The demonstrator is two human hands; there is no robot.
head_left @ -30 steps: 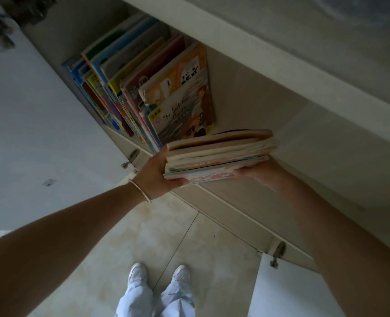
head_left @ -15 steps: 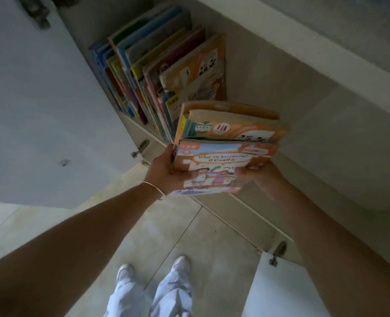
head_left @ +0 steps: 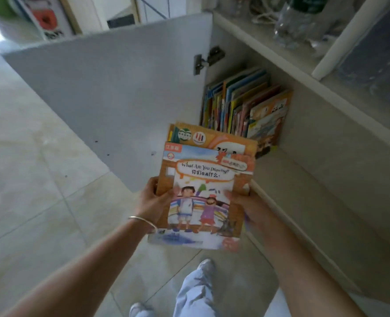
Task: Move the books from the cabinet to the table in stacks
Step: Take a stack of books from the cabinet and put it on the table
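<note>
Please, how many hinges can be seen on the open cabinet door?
1. The metal hinge sits at the upper edge of the open cabinet door, where it joins the cabinet side. A lower hinge may be hidden behind the held books.

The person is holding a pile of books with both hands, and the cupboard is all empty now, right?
Not quite. Both the left hand and the right hand do hold the pile of books, but the cupboard is not empty: the head view shows a row of books standing inside it.
</note>
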